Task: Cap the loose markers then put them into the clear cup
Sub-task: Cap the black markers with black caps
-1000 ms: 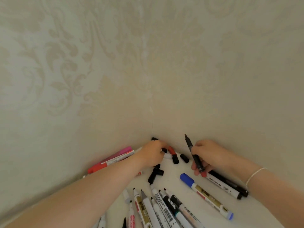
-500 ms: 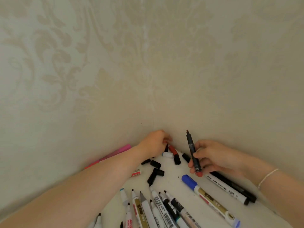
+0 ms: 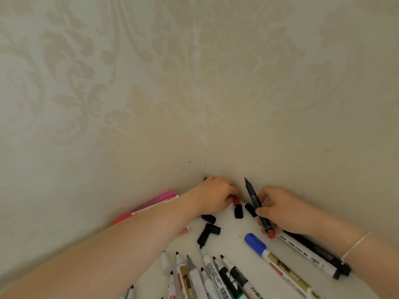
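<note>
Two hands down in the lower middle of the frame. The right hand (image 3: 280,210) has its fingers wrapped round a dark uncapped marker (image 3: 257,205), tip up. The left hand (image 3: 212,196) curls its fingers over a red marker (image 3: 236,200) by the wall corner. Black caps (image 3: 208,231) lie just below, more uncapped markers (image 3: 207,275) along the bottom edge. The cup isn't in the shot.

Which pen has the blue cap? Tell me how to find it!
Start at the right hand, near the wall corner. Just below it, on the white tabletop, lies the white marker with a gold label. It alone wears a bright blue cap; the markers fanned out to its left are uncapped.
</note>
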`<state>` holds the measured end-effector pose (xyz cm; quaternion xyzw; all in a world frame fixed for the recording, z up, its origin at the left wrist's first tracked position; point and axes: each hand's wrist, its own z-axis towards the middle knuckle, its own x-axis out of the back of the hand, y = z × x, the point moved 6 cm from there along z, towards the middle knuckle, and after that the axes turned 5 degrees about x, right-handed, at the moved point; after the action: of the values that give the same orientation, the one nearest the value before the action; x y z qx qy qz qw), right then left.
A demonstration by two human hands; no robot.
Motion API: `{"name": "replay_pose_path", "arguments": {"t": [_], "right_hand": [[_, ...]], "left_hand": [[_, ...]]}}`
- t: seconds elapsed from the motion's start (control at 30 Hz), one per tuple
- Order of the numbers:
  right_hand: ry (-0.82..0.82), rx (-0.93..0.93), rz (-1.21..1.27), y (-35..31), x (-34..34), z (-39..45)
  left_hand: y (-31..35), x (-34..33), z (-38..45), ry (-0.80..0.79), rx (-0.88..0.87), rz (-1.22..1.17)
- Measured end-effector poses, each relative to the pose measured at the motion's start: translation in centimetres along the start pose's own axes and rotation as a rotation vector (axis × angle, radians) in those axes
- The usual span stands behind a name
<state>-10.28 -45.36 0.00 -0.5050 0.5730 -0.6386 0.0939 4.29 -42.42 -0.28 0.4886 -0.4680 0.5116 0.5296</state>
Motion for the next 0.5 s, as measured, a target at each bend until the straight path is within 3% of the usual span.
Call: {"name": "replay_pose_path", "arguments": {"t": [0.4,0.5], "right_hand": [[0.056,0.069,-0.04,-0.8,0.6,-1.5],[0.024,0.062,-0.099,-1.0,0.6,-2.4]], "left_hand": [[0.2,0.3,0.7,-0.183,0.109,0.019],[-0.1,0.5,0.5,-0.098,0.076,0.004]]}}
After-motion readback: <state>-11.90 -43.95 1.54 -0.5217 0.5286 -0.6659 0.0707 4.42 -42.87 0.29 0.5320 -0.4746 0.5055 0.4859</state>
